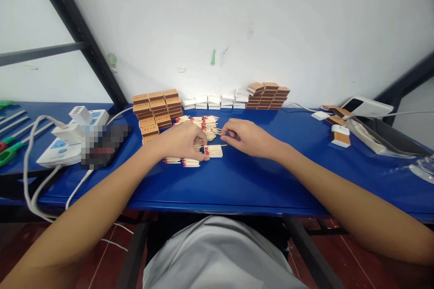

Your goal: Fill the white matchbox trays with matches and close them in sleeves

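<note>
A small white matchbox tray [217, 154] lies on the blue table with several red-tipped matchsticks inside, one sticking out past its right end. My left hand [185, 139] curls round the tray's left end, its thumb along the near side. Behind the tray is a pile of loose matchsticks [210, 122], red heads mostly to the left. More matchsticks [191, 162] lie in bundles under and in front of my left hand. My right hand [246, 136] is pinched at the right side of the pile, its fingertips on the plain ends of some matchsticks.
Brown matchboxes [158, 107] are stacked behind my left hand, and another stack [267, 97] stands by the wall. White trays [213, 100] line up between them. A power strip [68, 140] with cables and a phone [113, 144] lie left. Loose matchboxes [340, 135] lie right.
</note>
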Tool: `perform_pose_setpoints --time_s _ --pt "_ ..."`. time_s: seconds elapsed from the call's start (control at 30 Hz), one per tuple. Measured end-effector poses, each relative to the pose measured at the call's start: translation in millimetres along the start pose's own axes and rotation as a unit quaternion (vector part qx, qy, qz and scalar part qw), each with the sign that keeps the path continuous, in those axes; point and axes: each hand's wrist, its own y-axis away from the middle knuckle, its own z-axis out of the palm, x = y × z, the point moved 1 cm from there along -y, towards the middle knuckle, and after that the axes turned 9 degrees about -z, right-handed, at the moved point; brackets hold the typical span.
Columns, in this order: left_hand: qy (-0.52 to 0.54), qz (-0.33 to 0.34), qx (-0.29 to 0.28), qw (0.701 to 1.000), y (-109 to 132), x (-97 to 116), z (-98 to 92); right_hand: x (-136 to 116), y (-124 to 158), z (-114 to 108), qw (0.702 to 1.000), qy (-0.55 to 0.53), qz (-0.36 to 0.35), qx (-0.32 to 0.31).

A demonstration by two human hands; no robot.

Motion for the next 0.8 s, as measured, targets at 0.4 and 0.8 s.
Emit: perform_pose_setpoints --time_s 0.4,0.8 --pt "0.01 0.011 0.0 1.0 0 1 -0.1 26 -15 25 0.999 0.011 0.045 -0.009" --pt "0.017 0.007 0.004 1.0 1 1 -1.3 16 3 -8 0.999 0.002 0.034 -0.029"
